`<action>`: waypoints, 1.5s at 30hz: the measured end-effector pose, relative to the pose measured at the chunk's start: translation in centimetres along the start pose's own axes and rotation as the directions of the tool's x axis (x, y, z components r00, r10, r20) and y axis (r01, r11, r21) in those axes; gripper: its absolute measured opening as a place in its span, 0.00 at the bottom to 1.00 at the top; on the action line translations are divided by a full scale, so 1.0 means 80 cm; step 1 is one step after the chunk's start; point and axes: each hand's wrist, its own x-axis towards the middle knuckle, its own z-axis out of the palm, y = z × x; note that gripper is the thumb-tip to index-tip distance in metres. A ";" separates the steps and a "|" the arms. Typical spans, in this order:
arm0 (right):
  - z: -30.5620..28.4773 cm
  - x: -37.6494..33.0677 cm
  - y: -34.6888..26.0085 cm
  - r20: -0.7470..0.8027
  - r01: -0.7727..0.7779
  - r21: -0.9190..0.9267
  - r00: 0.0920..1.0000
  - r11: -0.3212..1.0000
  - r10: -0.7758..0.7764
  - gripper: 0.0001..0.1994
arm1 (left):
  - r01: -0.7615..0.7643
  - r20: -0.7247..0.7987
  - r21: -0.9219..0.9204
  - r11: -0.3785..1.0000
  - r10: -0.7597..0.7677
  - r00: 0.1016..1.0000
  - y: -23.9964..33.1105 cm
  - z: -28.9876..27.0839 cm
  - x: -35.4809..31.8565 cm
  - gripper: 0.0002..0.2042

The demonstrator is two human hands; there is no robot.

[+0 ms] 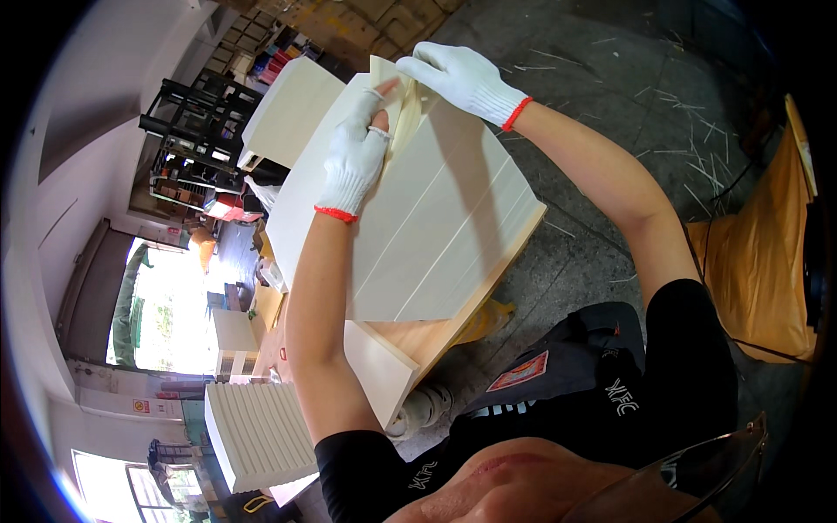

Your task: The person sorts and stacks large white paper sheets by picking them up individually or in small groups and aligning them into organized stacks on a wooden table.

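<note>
A stack of large white sheets [418, 235] with straight lines across it lies on a wooden board in front of me. Near the far end, the sheets' edges [404, 122] rise in a cream-coloured, slightly curled ridge. My left hand [353, 161], in a white knit glove with a red cuff, has its bare thumb and index finger against this ridge; its other fingers are partly hidden. Gloved the same way, my right hand [462, 83] is closed at the top of the ridge, its fingers bent over the sheets' edge.
Another white stack [292, 113] stands beyond on the left, and a ridged white stack [261, 431] at lower left. A wooden board edge [488, 292] runs below the sheets. Thin strips [711, 161] litter the grey floor. An orange-brown sack [754, 270] stands at right.
</note>
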 end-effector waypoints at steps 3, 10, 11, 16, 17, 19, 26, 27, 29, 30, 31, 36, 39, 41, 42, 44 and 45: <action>0.004 0.001 0.006 -0.042 0.034 0.013 0.999 0.999 -0.034 0.26 | 0.077 0.032 0.012 0.997 -0.077 0.996 -0.005 0.000 0.003 0.14; 0.008 0.004 0.014 -0.027 0.021 -0.009 0.999 1.000 -0.021 0.19 | 0.142 0.065 -0.105 0.984 -0.135 0.989 -0.004 0.004 0.004 0.15; 0.007 0.004 0.012 -0.028 0.023 -0.011 0.999 1.000 -0.023 0.19 | 0.190 0.087 -0.132 0.973 -0.180 0.980 0.000 0.003 0.003 0.15; 0.001 0.000 -0.007 0.014 -0.027 0.023 1.000 0.999 0.026 0.24 | 0.082 -0.004 -0.045 0.996 -0.082 0.997 -0.016 -0.001 0.001 0.16; -0.002 -0.002 -0.008 0.014 -0.025 0.015 1.000 1.000 0.025 0.26 | 0.061 -0.029 -0.016 0.998 -0.062 0.998 -0.016 0.000 0.002 0.16; 0.001 0.002 0.005 -0.013 0.001 -0.001 1.000 1.000 -0.001 0.26 | 0.042 -0.027 0.037 0.998 -0.041 0.999 -0.012 0.002 0.003 0.16; 0.002 -0.001 0.001 -0.013 0.002 0.020 1.000 1.000 -0.001 0.24 | 0.053 0.031 0.049 0.997 -0.054 0.998 -0.021 0.007 0.009 0.13; 0.003 0.000 0.000 -0.015 0.007 0.022 1.000 1.000 -0.006 0.24 | -0.044 0.002 0.075 0.996 0.044 0.999 -0.027 0.007 0.008 0.13; 0.003 0.001 0.003 -0.020 0.013 0.022 1.000 1.000 -0.012 0.24 | -0.009 0.012 0.039 0.999 0.009 1.000 -0.032 0.006 0.008 0.15; 0.004 0.001 0.005 -0.028 0.014 0.027 1.000 1.000 -0.014 0.24 | 0.008 0.020 0.020 1.000 -0.008 1.000 -0.031 0.006 0.009 0.16; 0.005 0.001 0.008 -0.036 0.016 0.031 0.999 0.999 -0.015 0.25 | 0.031 0.028 0.036 0.999 -0.032 0.999 -0.028 0.007 0.009 0.15; -0.003 0.000 -0.002 0.017 -0.054 0.034 0.998 0.998 0.053 0.29 | -0.034 -0.082 0.045 0.998 0.038 0.996 -0.012 0.008 0.004 0.12; -0.004 -0.002 0.000 -0.005 -0.041 0.024 0.999 0.999 0.041 0.29 | 0.114 -0.017 0.038 0.993 -0.113 0.993 0.015 0.002 0.000 0.11; -0.005 -0.003 -0.001 -0.046 -0.019 0.039 0.999 0.999 0.021 0.29 | 0.039 -0.006 0.059 0.998 -0.038 0.999 0.000 0.000 0.002 0.12; -0.009 -0.004 -0.002 -0.015 -0.017 -0.118 1.000 0.993 0.015 0.29 | 0.001 -0.002 0.070 0.998 -0.001 1.000 -0.006 -0.002 0.002 0.12; -0.026 -0.008 -0.002 0.048 0.004 -0.422 0.999 0.907 0.018 0.28 | 0.000 -0.019 0.066 0.998 0.002 1.000 -0.010 0.000 0.001 0.12; -0.036 -0.007 -0.003 0.131 0.091 -0.462 0.991 0.882 -0.034 0.27 | -0.001 -0.027 0.062 0.998 0.003 1.000 -0.009 0.002 0.001 0.12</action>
